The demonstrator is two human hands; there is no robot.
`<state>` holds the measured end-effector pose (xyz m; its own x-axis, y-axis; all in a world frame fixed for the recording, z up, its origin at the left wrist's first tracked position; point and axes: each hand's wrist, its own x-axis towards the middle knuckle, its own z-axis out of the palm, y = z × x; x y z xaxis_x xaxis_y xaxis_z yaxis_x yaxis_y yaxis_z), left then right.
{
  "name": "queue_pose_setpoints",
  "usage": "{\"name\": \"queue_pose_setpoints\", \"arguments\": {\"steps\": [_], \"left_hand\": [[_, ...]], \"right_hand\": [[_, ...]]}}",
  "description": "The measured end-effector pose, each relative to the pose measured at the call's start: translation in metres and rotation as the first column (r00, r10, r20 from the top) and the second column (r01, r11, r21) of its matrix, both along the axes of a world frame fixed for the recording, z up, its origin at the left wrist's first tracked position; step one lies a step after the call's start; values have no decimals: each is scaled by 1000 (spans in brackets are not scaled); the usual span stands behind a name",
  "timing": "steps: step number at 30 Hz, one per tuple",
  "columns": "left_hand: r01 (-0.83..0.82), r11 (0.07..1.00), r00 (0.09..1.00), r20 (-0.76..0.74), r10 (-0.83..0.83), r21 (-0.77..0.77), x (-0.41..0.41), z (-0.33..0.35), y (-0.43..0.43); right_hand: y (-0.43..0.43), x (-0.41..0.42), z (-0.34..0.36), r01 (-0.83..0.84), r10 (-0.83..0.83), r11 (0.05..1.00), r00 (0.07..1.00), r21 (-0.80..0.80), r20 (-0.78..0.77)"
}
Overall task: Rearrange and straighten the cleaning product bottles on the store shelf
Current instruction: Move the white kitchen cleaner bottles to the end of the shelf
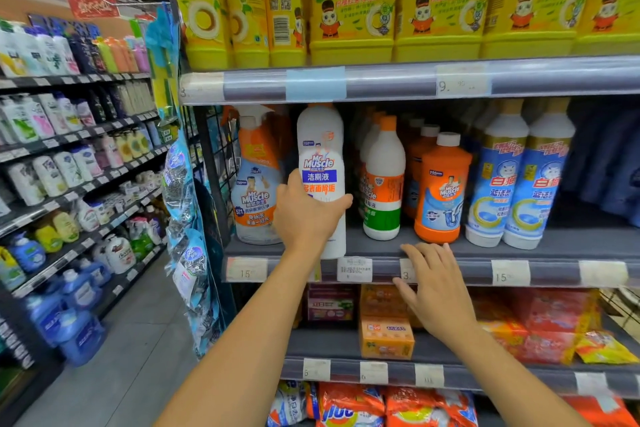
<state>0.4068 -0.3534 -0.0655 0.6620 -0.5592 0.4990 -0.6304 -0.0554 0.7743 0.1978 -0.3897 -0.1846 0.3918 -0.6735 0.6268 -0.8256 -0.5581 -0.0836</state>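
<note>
Left hand (308, 215) wraps the white Mr Muscle bottle (322, 163) low on its body, thumb left, fingers curled round the right side, upright at the shelf edge (450, 270). Right hand (434, 291) hovers, fingers spread and empty, over that edge.

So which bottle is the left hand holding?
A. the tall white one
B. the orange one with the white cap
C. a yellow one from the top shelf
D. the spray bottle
A: the left hand wraps its fingers around the tall white bottle, while the right hand holds nothing.
</note>
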Motion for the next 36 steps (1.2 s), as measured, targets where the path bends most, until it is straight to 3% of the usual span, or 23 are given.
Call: {"name": "queue_pose_setpoints", "arguments": {"steps": [15,24,36], "left_hand": [[-10,997,1000,16,11,-75,0,-22,-33],[-41,997,999,-4,41,70,-8,-45,-30],[38,998,999,-36,-36,51,-8,-45,-24]], "right_hand": [[-3,-2,0,-20,20,1000,1000,-6,15],[1,1,1,-11,10,1000,999,7,46],[4,5,10,32,-35,997,999,70,34]]}}
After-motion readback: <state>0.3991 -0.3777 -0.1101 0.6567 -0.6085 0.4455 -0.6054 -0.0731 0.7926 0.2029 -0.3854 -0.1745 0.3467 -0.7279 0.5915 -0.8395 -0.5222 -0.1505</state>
